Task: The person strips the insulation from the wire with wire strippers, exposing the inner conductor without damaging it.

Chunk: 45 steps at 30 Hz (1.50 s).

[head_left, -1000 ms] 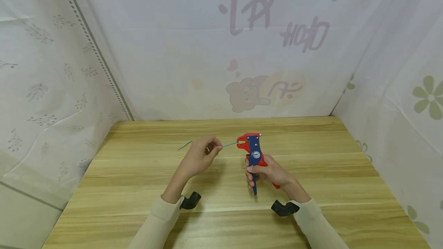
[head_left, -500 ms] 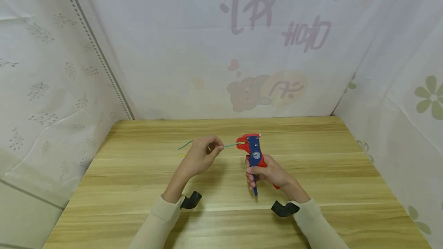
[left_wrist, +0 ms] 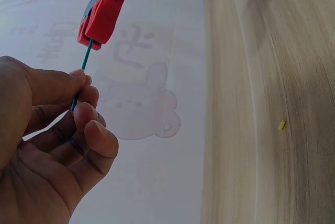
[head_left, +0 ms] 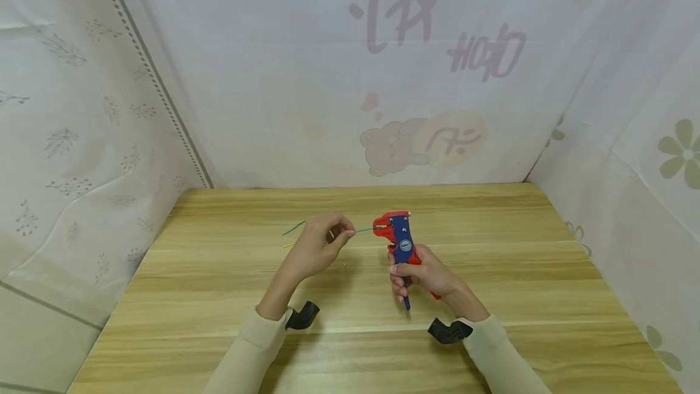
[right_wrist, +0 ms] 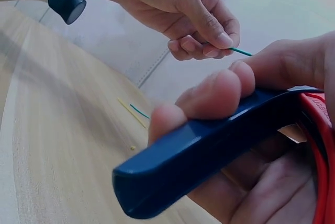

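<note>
My left hand (head_left: pixel 321 247) pinches a thin green wire (head_left: pixel 365 230) between thumb and fingertips. The free end of that wire runs into the red jaws of a wire stripper (head_left: pixel 403 245), which my right hand (head_left: pixel 429 275) grips by its handles. In the left wrist view the green wire (left_wrist: pixel 87 53) enters between the red jaw tips, while the other fingers curl loosely below. The right wrist view shows fingers wrapped over the blue handle (right_wrist: pixel 172 166); the tool's head is out of that view.
Behind my left hand, another green wire (head_left: pixel 293 228) and a yellow wire (head_left: pixel 289 245) lie on the wooden table (head_left: pixel 492 351). A tiny yellow piece (left_wrist: pixel 282 125) lies between the hands. Patterned cloth (head_left: pixel 273 108) hangs behind the table and at both sides.
The stripper's jaws have closed in around the green wire, and its blue handle end has shifted slightly to the right. My left hand has barely moved.
</note>
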{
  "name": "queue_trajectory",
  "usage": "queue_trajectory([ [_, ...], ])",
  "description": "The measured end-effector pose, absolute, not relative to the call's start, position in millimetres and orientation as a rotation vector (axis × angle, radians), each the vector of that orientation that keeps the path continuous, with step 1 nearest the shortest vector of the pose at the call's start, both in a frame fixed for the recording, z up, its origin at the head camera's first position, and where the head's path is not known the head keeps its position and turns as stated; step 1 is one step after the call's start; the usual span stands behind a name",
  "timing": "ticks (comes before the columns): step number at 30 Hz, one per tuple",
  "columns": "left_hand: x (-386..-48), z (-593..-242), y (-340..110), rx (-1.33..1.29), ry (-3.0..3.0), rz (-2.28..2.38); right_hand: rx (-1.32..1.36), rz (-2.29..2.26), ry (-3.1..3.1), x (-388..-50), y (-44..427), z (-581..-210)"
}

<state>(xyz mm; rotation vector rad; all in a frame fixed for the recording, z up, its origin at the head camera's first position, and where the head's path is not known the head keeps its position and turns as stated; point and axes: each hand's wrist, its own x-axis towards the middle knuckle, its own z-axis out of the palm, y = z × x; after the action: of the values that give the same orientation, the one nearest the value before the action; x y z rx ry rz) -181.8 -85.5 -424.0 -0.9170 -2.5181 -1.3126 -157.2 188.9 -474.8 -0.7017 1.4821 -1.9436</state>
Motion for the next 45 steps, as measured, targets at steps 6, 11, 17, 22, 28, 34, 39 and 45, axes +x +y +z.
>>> queue_trajectory([
  [6, -181.9, -423.3, -85.4, -0.921, -2.513, -1.326, -0.682, -1.944, 1.522, -155.7, 187.6, -474.6],
  [11, -181.4, -422.7, -86.4, -0.902, -2.537, -1.320, -0.643, -1.934, 1.606, -153.4, 184.0, -474.0],
  [17, -181.3, -422.3, -87.3, -0.883, -2.563, -1.305, -0.575, -1.936, 1.635, -150.2, 180.6, -474.4],
  [22, -181.8, -422.3, -87.4, -0.883, -2.572, -1.304, -0.581, -1.955, 1.632, -148.3, 179.2, -474.2],
  [28, -181.6, -422.7, -87.3, -0.880, -2.575, -1.291, -0.598, -1.958, 1.629, -148.7, 179.0, -475.1],
  [34, -182.9, -425.4, -86.8, -0.881, -2.548, -1.291, -0.592, -1.940, 1.633, -150.5, 180.1, -475.4],
  [39, -183.1, -426.2, -86.8, -0.877, -2.524, -1.293, -0.622, -1.931, 1.623, -151.5, 180.6, -474.2],
  [45, -183.0, -425.9, -86.5, -0.874, -2.487, -1.295, -0.604, -1.915, 1.637, -151.3, 180.7, -472.8],
])
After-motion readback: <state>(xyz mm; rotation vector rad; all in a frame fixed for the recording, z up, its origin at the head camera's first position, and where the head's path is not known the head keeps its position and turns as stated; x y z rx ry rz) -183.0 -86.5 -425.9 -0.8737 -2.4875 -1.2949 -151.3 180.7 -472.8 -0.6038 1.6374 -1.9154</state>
